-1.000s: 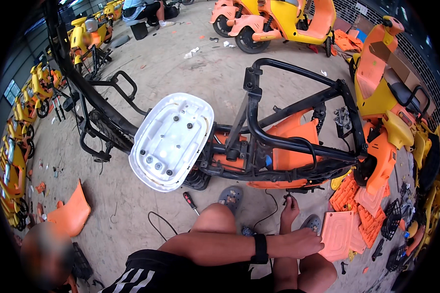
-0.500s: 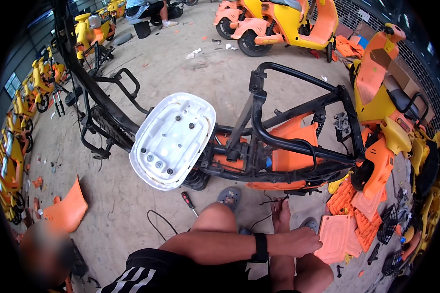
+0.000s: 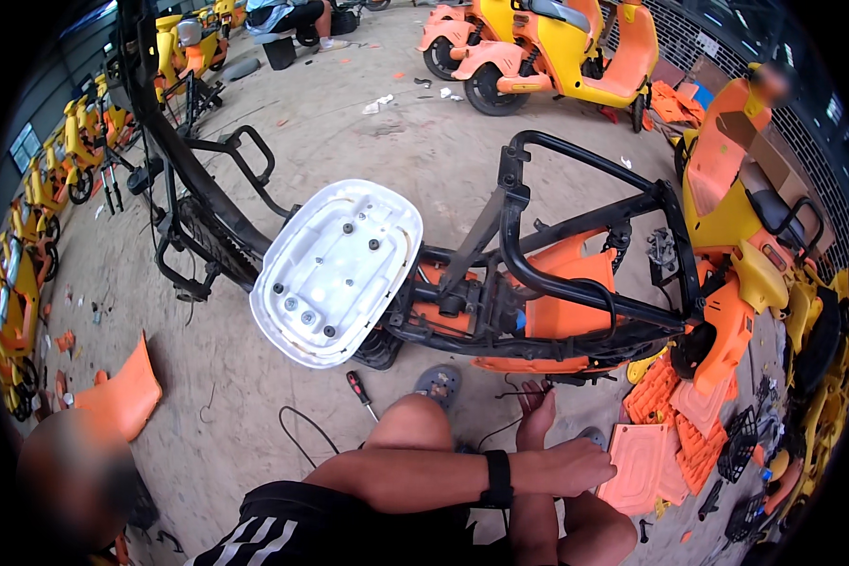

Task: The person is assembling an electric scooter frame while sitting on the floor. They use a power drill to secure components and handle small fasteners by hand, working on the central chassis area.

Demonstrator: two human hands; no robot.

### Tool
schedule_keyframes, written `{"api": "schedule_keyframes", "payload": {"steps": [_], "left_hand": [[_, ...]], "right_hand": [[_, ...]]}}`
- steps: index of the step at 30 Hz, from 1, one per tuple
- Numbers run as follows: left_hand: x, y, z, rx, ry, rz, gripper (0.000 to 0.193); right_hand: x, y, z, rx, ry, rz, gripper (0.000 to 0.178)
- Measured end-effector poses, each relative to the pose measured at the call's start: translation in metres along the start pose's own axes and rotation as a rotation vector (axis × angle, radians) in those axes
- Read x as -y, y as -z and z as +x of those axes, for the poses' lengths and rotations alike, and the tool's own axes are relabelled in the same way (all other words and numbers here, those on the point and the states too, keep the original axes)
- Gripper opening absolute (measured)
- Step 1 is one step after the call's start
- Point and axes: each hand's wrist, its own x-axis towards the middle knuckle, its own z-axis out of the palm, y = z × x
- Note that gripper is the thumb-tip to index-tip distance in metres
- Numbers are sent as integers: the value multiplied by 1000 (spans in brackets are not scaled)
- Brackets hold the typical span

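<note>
Just below the near edge of the black scooter frame (image 3: 552, 284), my right hand (image 3: 536, 407) reaches up beside a thin black cable (image 3: 500, 429). Its fingers are too small and dark for me to tell how far they are open, or whether they grip the cable. My left hand (image 3: 580, 468) crosses over the right forearm, fingers bent out of sight; I can't tell how tightly it's closed or whether it holds anything.

That crossing worries me: the left arm could block the right if I had to pull clear. The cable hangs slack and could snag under the frame, so a tug might strain it. The white plastic cover (image 3: 335, 274) sits across the frame's near-left part; if it is loose, a jolt could shift it. On the concrete floor (image 3: 368, 141), the red-and-black screwdriver (image 3: 360, 394) near my grey clog (image 3: 439, 385) could roll underfoot.
</note>
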Motion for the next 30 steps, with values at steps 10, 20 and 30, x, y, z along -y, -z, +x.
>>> {"api": "schedule_keyframes", "payload": {"steps": [10, 20, 30], "left_hand": [[5, -2, -4, -33, 23, 33, 10], [2, 0, -5, -53, 9, 38, 11], [3, 2, -4, -11, 17, 44, 11]], "right_hand": [[-2, -9, 8, -132, -32, -143, 47], [4, 35, 32, 174, -361, 486, 37], [2, 23, 28, 202, -261, 579, 36]]}}
